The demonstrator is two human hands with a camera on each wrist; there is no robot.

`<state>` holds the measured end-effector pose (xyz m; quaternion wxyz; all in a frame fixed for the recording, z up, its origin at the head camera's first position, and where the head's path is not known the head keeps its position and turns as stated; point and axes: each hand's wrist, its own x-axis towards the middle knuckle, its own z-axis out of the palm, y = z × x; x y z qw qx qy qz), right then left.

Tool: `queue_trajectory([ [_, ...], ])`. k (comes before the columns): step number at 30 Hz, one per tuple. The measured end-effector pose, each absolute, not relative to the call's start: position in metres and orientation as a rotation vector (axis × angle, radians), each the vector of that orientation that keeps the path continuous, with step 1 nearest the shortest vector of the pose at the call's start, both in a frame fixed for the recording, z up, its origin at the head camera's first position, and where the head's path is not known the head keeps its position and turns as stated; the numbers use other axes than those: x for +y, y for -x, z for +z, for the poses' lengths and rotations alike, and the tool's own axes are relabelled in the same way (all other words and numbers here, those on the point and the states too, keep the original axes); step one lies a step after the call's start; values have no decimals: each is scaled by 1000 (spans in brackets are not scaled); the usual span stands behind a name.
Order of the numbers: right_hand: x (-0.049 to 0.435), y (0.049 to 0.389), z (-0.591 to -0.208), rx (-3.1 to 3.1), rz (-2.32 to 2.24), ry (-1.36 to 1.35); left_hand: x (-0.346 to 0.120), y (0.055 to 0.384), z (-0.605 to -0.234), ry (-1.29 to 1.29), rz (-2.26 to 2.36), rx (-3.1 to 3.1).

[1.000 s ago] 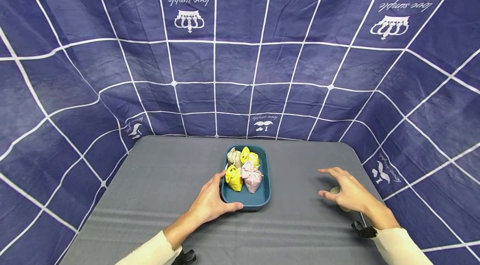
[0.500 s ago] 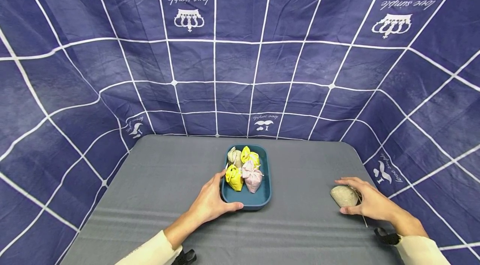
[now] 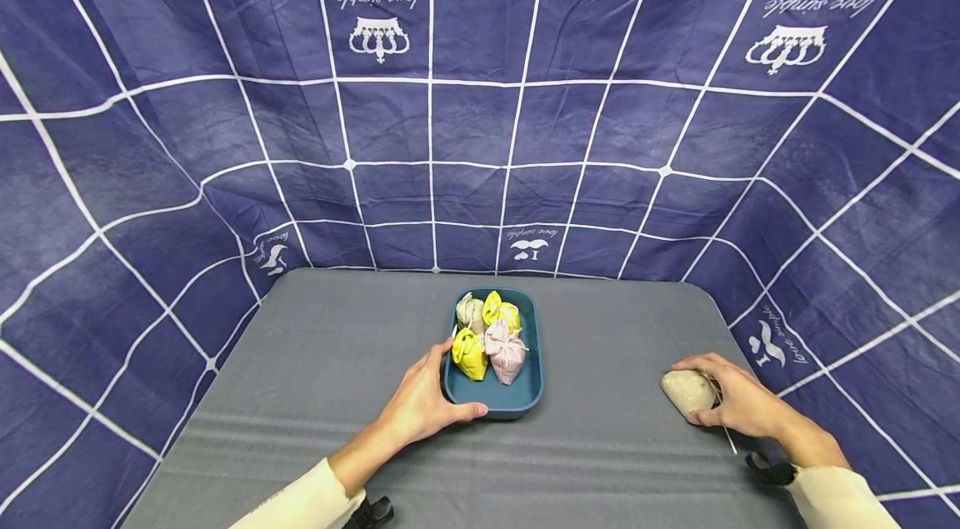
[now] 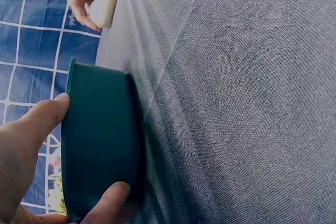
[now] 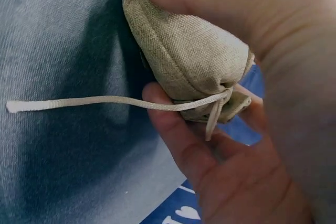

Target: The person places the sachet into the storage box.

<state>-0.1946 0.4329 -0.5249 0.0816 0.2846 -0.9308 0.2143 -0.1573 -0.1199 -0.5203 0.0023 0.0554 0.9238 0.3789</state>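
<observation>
At the right of the head view, my right hand (image 3: 750, 406) grips a beige cloth drawstring pouch (image 3: 684, 391) between thumb and fingers. The right wrist view shows the pouch's tied neck toward the palm and a loose pale cord (image 5: 100, 101) trailing past the fingers. My left hand (image 3: 416, 404) holds the near left corner of a teal rectangular bin (image 3: 536, 379), thumb on the near rim and fingers along the left side. Inside the bin are a pink pouch (image 3: 506, 356), a yellow pouch (image 3: 468, 356), another yellow pouch (image 3: 508, 316) and a beige pouch (image 3: 468, 312).
A grey cloth covers the table (image 3: 315, 329). Blue curtain (image 3: 480, 129) with white grid lines encloses the table at the back and both sides. The right hand is close to the table's right edge.
My right hand has moved right and toward me, from above the beige pouch to around it, and its thumb and fingers have closed on it. The left hand and bin have stayed put.
</observation>
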Motion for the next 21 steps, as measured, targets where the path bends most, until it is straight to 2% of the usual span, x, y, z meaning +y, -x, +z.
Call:
queue_trajectory([
  [12,408,205,-517,-2731,546,-555,-121,154,-517,-171,1184,2891],
  [21,388,211,-509,-2657,592,-538,-122,154,-519,-184,1199,2893],
])
